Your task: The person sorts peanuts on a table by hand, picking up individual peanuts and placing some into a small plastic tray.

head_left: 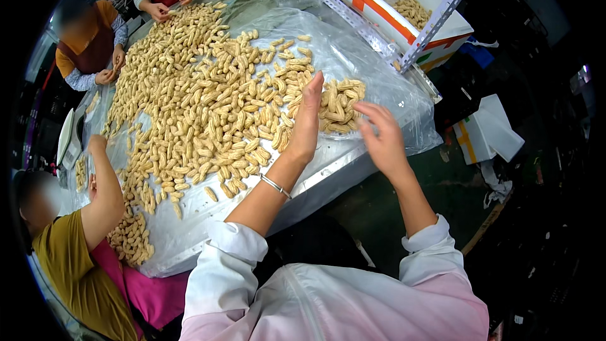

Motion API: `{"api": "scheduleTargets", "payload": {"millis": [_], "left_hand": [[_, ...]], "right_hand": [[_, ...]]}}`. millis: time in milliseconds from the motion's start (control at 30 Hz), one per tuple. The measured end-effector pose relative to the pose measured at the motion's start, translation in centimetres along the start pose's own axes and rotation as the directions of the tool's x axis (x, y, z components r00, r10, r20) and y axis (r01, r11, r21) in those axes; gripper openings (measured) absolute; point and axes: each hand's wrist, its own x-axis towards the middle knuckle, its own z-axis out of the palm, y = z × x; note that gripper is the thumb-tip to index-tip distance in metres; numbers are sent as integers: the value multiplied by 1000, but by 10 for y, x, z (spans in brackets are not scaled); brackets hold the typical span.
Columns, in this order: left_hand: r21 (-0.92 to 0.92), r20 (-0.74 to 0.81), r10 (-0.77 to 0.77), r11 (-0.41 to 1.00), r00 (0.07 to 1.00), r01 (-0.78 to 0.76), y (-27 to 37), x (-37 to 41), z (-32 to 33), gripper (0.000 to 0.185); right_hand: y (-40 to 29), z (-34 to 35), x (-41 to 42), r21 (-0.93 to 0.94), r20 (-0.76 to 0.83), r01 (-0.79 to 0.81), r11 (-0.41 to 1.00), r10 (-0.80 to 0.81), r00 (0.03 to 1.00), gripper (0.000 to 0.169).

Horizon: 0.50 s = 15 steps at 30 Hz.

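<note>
Unshelled peanuts (189, 99) lie in a broad heap over the plastic-covered table (326, 161). A smaller pile of peanuts (340, 104) rests near the table's right edge, on what looks like clear plastic. At the left side of this pile my left hand (307, 118) is held upright, palm towards it, with a silver bangle on the wrist. My right hand (381, 135) is at the pile's right side, fingers bent and apart, the fingertips close to the peanuts. Neither hand visibly holds a peanut; whether they touch the pile is hard to tell.
A white foam box (369, 9) with peanuts stands behind a perforated metal post (440, 16). Another foam box (483, 128) is on the floor at right. Three co-workers are round the table, their hands (173, 2), (111, 66) and a forearm (106, 180) near the heap.
</note>
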Motion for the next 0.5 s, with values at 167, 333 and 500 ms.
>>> {"api": "scheduleTargets", "payload": {"millis": [167, 333, 500], "left_hand": [[-90, -124, -28, 996, 992, 17, 7, -15, -5, 85], [-107, -314, -113, 991, 943, 83, 32, -44, -53, 71], [-67, -487, -64, 997, 871, 36, 57, -69, -112, 56]], "right_hand": [[-2, 16, 6, -356, 351, 344, 869, -217, 911, 37], [-1, 8, -13, -306, 337, 330, 893, -222, 915, 27], [16, -5, 19, -228, 99, 172, 958, -153, 983, 16]]}}
